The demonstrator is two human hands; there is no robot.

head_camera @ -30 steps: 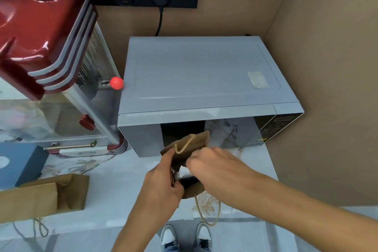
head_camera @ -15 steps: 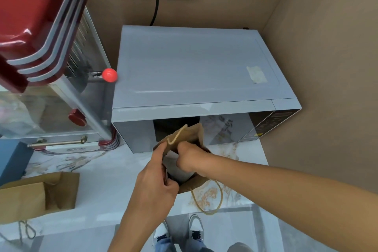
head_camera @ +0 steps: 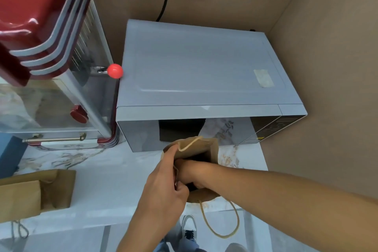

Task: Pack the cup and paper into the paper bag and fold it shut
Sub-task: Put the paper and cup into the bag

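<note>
Left hand (head_camera: 163, 187) has a pinch grip on the near-left rim of the paper bag (head_camera: 201, 146), holding the mouth open and the bag upright. Right hand (head_camera: 189, 171) is wrist-deep inside the bag; can't tell whether its grip is holding anything, since the fingers are hidden by the bag wall. Cup and paper not visible; likely inside the bag, being seated at the bottom, but unconfirmed.

Judgement: the left pinch is there so the thin paper wall doesn't collapse onto the right wrist.

Bag stands on the white worktop (head_camera: 106, 186), close in front of the microwave (head_camera: 200, 67). One rope handle (head_camera: 222, 221) hangs over the near worktop edge.

Room: far side is tight against the microwave front, and the wall (head_camera: 327, 88) closes off the right. Open worktop lies to the left, between this bag and a second paper bag (head_camera: 34, 192) lying flat at the near-left. Folding shut would go easier with the bag pulled left.
</note>
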